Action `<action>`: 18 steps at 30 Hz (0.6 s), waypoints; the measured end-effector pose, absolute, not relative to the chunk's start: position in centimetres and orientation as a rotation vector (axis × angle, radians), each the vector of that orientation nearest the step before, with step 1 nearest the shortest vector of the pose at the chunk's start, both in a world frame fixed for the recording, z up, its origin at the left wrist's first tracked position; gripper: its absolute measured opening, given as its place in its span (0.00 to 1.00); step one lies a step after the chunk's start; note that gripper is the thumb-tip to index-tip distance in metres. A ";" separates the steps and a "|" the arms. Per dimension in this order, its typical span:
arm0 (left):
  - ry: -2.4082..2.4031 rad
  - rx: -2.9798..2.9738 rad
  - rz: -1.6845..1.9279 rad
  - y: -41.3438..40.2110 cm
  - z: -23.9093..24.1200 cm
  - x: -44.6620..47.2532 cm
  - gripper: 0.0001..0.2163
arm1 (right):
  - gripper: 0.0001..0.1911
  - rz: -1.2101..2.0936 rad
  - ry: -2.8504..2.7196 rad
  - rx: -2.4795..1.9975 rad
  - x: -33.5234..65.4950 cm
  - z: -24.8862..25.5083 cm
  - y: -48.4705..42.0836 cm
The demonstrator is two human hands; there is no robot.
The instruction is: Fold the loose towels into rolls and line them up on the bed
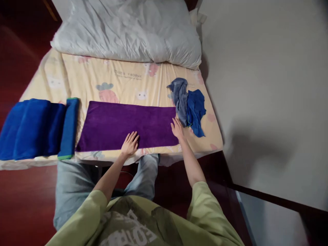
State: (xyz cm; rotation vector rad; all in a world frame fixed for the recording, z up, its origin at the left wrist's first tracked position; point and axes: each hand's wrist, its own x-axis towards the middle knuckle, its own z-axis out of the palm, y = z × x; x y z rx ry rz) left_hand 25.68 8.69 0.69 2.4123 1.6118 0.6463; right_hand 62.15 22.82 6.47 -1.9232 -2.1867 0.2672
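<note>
A purple towel point(115, 124) lies spread flat on the bed in front of me, its long side along the bed's near edge. My left hand point(130, 143) rests palm down on the towel's near part, fingers stretched out. At the towel's right end, my right hand point(177, 128) lies with its fingers extended on the short edge. Just beyond that hand are a crumpled grey cloth point(179, 94) and a crumpled blue cloth point(196, 111), side by side. Neither hand grips anything.
Folded blue towels point(32, 128) sit in an overlapping row at the left, beside a narrow folded blue towel point(69, 128) with green edges. A pale quilt point(128, 30) is bunched at the back of the bed point(128, 80). A wall point(263, 85) stands at the right.
</note>
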 end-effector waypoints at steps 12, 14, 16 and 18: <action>1.590 2.449 0.631 7.6 -0.6 25.3 0.31 | 0.33 0.454 -1.745 -2.424 71.0 4.6 34.6; 1.591 2.447 0.627 7.5 -0.7 25.3 0.32 | 0.32 0.418 -1.667 -2.454 71.2 4.3 35.2; 1.593 2.449 0.628 7.5 -0.6 25.3 0.32 | 0.30 0.347 -1.596 -2.467 69.9 3.9 35.2; 1.590 2.447 0.619 7.5 -0.6 25.3 0.31 | 0.29 0.219 -1.477 -2.490 67.2 3.5 34.8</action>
